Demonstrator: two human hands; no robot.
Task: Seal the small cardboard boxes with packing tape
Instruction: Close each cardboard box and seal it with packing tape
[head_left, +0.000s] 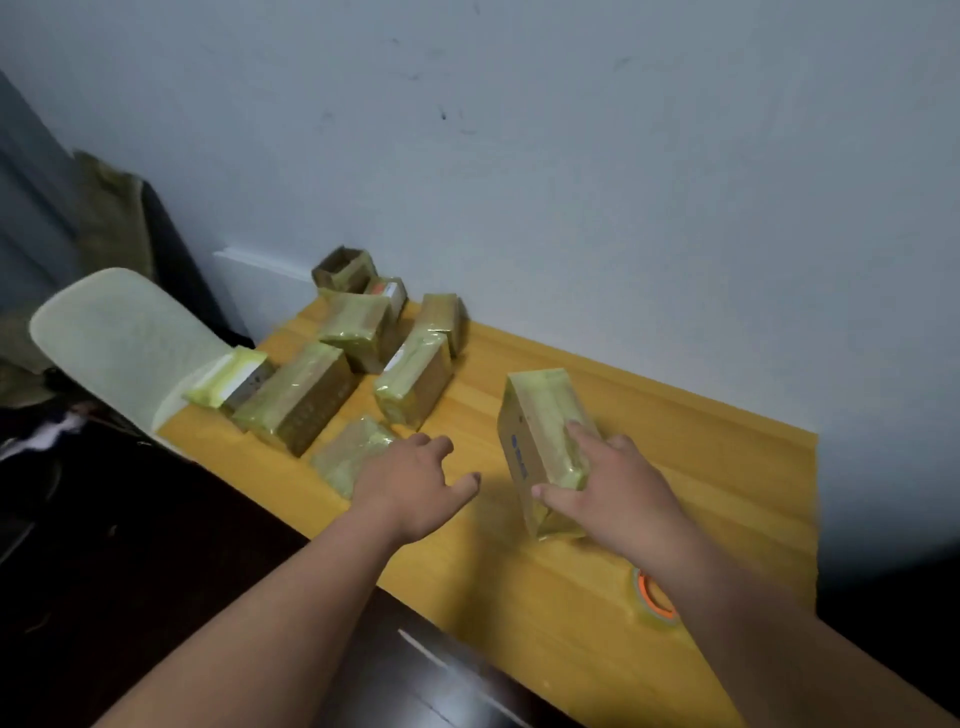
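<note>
Right hand (618, 488) rests on the tall brown cardboard box wrapped in yellowish clear tape (543, 441), thumb on its near side face, fingers laid over the top: a loose hold, not a firm clamp. Box sits on the yellow wooden tabletop (701, 467), well apart from the cluster of taped cardboard boxes (363, 374) at left. Left hand (410, 478) hovers empty with fingers spread, just beside a flat taped packet (348, 452).

Risks:
- Box stands on a narrow face; a sideways push likely tips it.
- Clear tape roll with orange core (655, 597) sits under the right forearm near the table edge; an arm sweep could knock it off.
</note>
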